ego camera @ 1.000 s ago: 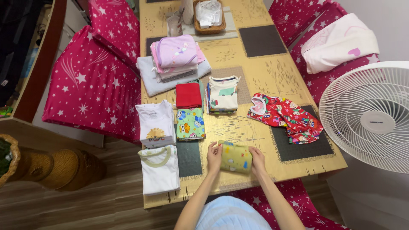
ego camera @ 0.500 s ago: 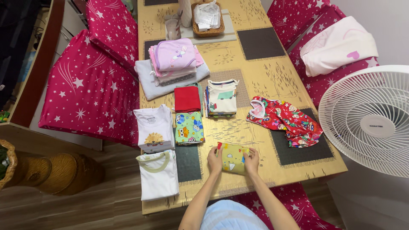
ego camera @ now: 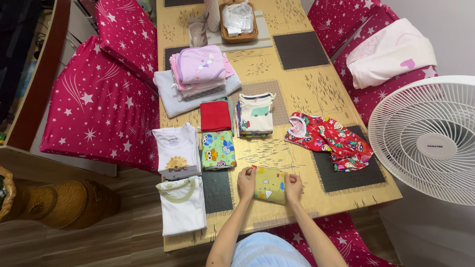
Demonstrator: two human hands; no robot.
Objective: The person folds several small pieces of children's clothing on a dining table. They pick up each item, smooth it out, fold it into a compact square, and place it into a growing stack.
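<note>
A small yellow-green printed garment (ego camera: 270,184) lies folded near the front edge of the golden table (ego camera: 307,89). My left hand (ego camera: 246,182) presses on its left edge and my right hand (ego camera: 293,187) on its right edge, fingers curled over the cloth. Just beyond it lie a folded green owl-print piece (ego camera: 218,150) and a red folded piece (ego camera: 215,115). An unfolded red patterned garment (ego camera: 329,140) lies to the right.
Two white folded shirts (ego camera: 179,173) sit at the table's left front. A stack of pastel clothes (ego camera: 200,71) and a cream printed stack (ego camera: 255,113) lie farther back. A wicker basket (ego camera: 238,20) stands at the far end. A white fan (ego camera: 429,141) is at the right. Red star-print chairs (ego camera: 106,94) surround the table.
My hands have drawn closer together on the yellow-green garment, which now looks narrower, folded smaller. The view has shifted slightly.
</note>
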